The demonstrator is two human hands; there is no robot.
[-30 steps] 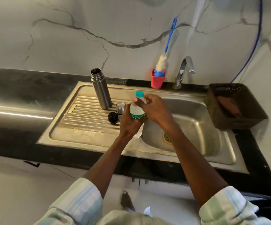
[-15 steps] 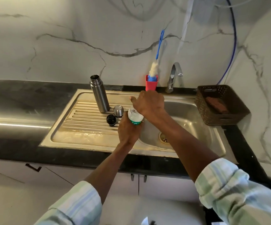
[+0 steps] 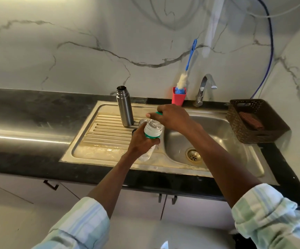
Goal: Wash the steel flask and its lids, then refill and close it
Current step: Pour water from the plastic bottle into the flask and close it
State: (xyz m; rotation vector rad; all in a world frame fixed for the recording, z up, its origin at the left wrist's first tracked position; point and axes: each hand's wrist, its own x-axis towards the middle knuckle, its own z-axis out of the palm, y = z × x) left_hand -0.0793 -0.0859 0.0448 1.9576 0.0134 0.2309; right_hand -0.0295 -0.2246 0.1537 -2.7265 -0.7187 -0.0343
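No legible text, brand, number or sign appears on anything in front of me. The only candidate is the green label band on the plastic water bottle that my left hand grips; my fingers cover part of it, and the exposed part shows colour only, with no characters I can make out. The teal cap under my right hand is mostly hidden and shows no marking. The steel flask standing on the sink drainboard presents a plain brushed surface. The red holder and the brown basket carry no readable print
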